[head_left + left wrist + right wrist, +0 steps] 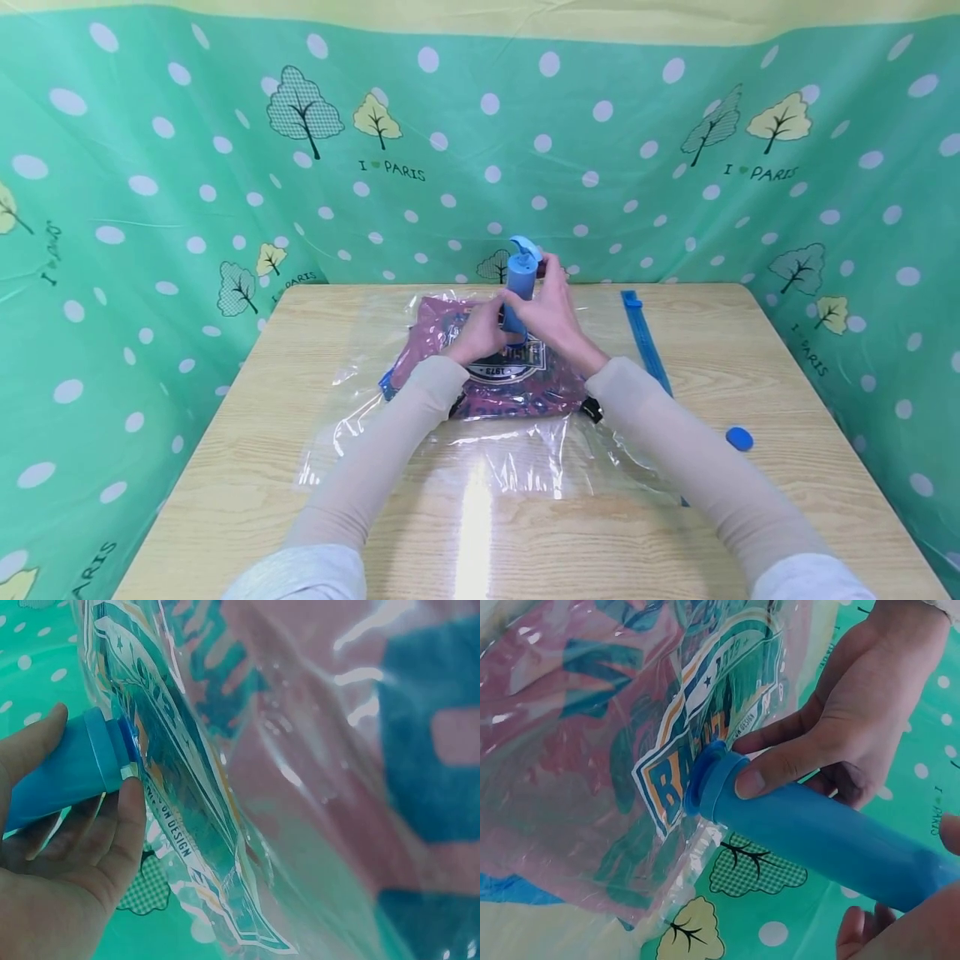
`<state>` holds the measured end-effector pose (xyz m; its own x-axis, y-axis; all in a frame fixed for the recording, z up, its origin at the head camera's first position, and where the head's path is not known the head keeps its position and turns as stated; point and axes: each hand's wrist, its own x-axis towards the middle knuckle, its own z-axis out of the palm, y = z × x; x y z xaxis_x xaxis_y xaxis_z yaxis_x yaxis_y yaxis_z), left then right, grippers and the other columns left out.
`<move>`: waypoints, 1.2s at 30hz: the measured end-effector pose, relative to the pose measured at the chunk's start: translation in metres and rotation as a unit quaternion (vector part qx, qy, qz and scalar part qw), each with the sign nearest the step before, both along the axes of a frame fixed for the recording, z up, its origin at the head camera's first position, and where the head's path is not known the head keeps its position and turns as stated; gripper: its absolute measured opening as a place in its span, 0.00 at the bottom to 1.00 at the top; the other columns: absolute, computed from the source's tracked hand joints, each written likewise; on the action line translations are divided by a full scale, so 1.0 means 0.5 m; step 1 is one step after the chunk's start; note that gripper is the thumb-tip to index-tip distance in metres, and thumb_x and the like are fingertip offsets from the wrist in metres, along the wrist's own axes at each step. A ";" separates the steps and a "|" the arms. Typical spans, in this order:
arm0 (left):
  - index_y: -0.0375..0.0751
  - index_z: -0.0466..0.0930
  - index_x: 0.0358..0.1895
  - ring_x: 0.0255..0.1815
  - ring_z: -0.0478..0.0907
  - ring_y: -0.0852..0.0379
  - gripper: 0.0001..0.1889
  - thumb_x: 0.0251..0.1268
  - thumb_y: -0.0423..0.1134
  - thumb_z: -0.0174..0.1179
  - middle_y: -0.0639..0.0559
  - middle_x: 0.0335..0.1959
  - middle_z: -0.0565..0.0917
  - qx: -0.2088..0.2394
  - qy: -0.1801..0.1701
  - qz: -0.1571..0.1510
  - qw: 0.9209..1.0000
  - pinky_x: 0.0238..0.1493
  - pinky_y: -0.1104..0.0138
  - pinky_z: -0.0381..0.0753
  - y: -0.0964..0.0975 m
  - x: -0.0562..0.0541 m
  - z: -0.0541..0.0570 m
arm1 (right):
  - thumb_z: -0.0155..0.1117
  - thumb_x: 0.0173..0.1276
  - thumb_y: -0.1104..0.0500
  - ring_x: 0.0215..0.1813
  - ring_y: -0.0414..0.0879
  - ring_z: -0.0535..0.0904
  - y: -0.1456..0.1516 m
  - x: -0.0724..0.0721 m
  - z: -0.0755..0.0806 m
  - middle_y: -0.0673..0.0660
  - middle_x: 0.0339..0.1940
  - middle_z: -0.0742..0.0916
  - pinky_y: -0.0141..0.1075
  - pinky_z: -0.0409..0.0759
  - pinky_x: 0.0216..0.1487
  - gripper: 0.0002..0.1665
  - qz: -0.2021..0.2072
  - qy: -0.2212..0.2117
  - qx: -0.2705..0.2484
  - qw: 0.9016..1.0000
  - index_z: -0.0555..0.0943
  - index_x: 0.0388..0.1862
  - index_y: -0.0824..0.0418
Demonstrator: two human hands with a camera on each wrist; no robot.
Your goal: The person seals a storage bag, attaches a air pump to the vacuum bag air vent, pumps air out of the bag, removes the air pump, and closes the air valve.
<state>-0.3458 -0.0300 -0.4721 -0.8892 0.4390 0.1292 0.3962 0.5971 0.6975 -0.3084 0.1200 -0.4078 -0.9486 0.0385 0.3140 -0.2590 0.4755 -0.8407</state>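
Note:
A blue hand pump [521,279] stands upright on a clear plastic vacuum bag [517,458], its base against the bag's blue valve [697,787]. Folded inside the bag is a pinkish garment [423,350] with a printed badge. Low on the pump, my left hand [478,335] grips the barrel near the valve, thumb and fingers on opposite sides in the left wrist view. Higher up, my right hand [549,310] holds the barrel below the curved handle [527,247]. Its fingers partly wrap behind the pump in the right wrist view [900,930].
Right of the garment, a blue zip strip [647,340] runs along the bag's edge, partly under my right sleeve. A round blue cap [739,438] lies on the wooden table [795,500] farther right. A green dotted curtain [450,183] encloses the back and sides.

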 end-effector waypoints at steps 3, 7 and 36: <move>0.35 0.70 0.73 0.48 0.87 0.44 0.36 0.64 0.33 0.75 0.37 0.58 0.85 0.010 -0.002 -0.004 1.000 0.52 0.58 0.86 0.000 0.002 -0.001 | 0.79 0.66 0.50 0.63 0.57 0.73 -0.004 -0.002 -0.001 0.63 0.61 0.76 0.51 0.74 0.65 0.43 -0.013 -0.012 0.004 1.000 0.65 0.70 0.63; 0.34 0.70 0.74 0.53 0.86 0.43 0.37 0.63 0.32 0.75 0.37 0.59 0.85 0.014 0.005 -0.008 1.000 0.58 0.58 0.83 0.000 0.003 -0.004 | 0.79 0.67 0.48 0.60 0.57 0.74 -0.005 -0.003 -0.004 0.63 0.58 0.76 0.50 0.75 0.62 0.40 -0.021 -0.009 0.010 1.000 0.67 0.65 0.64; 0.34 0.69 0.75 0.50 0.87 0.44 0.37 0.65 0.34 0.75 0.36 0.60 0.84 0.011 -0.002 -0.011 1.000 0.58 0.58 0.84 0.002 -0.002 -0.005 | 0.76 0.70 0.54 0.67 0.61 0.73 0.003 -0.009 0.004 0.66 0.66 0.76 0.54 0.71 0.68 0.43 0.001 -0.001 0.021 1.000 0.64 0.74 0.66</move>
<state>-0.3469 -0.0290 -0.4746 -0.8798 0.4557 0.1354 0.4064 0.5732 0.7116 -0.3128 0.1214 -0.4060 -0.9494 0.0232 0.3132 -0.2583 0.5095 -0.8208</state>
